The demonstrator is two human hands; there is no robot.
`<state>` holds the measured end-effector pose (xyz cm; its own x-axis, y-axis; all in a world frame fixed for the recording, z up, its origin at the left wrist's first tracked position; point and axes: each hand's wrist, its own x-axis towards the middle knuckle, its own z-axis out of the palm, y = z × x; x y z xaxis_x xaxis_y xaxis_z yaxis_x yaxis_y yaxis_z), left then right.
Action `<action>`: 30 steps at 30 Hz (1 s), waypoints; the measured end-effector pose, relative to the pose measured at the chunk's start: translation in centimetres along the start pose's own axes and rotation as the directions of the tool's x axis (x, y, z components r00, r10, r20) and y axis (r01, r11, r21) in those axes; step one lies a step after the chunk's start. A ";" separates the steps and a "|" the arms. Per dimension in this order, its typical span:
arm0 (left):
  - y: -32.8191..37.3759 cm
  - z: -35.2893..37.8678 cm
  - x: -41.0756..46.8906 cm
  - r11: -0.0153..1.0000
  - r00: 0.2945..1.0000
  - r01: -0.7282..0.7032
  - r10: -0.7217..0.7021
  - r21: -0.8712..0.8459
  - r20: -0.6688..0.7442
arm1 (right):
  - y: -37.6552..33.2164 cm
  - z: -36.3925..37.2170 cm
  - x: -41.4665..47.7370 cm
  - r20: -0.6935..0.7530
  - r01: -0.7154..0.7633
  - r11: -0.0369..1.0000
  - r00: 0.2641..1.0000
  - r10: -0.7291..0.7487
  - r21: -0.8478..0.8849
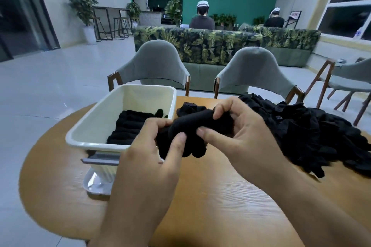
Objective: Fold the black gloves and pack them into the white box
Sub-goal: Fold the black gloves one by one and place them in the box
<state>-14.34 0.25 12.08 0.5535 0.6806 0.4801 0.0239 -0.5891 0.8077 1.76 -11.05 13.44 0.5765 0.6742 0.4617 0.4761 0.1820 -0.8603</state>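
Both hands hold one rolled-up black glove [187,126] above the wooden table, just right of the white box. My left hand [152,156] grips its lower left part with thumb on top. My right hand [236,132] pinches its right end between thumb and fingers. The white box [104,114] stands at the left of the table, with several folded black gloves [128,128] lying in its bottom. A loose heap of black gloves [313,132] lies on the table at the right.
The round wooden table [210,196] has its edge close on the left and front. Two grey chairs [156,64] stand behind it, and a third [345,78] at the far right. A leaf-patterned sofa [220,44] and two seated people are further back.
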 end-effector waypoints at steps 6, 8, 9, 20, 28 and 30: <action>-1.1 -4.6 1.9 0.992 0.983 0.044 -0.064 -0.116 -0.172 | -3.6 3.7 4.9 0.180 0.056 0.995 0.983 -0.040 -0.083; -1.9 -5.6 2.6 0.991 0.976 0.048 -0.073 -0.125 -0.205 | -4.3 4.8 6.3 0.208 0.116 0.972 0.975 -0.073 -0.205; -2.3 -6.2 2.9 0.994 0.969 0.040 -0.063 -0.099 -0.241 | -4.7 5.6 7.2 0.229 0.145 0.954 0.970 -0.084 -0.261; -6.2 -9.3 5.6 0.996 0.935 0.086 -0.072 0.024 -0.347 | -4.0 11.4 13.0 0.484 0.153 0.865 0.867 0.114 -0.477; -7.2 -9.1 5.9 0.982 0.965 0.139 -0.105 0.126 -0.241 | -2.7 12.6 13.8 0.541 0.173 0.799 0.813 0.214 -0.576; -7.1 -8.7 5.8 0.979 0.972 0.140 -0.108 0.147 -0.210 | -1.9 13.1 14.8 0.502 0.164 0.769 0.835 0.225 -0.618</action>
<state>-18.50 12.21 12.08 0.3605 0.8163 0.4514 0.2232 -0.5453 0.8080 0.73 7.94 19.07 0.2551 0.9633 0.0837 0.8711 -0.1914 -0.4523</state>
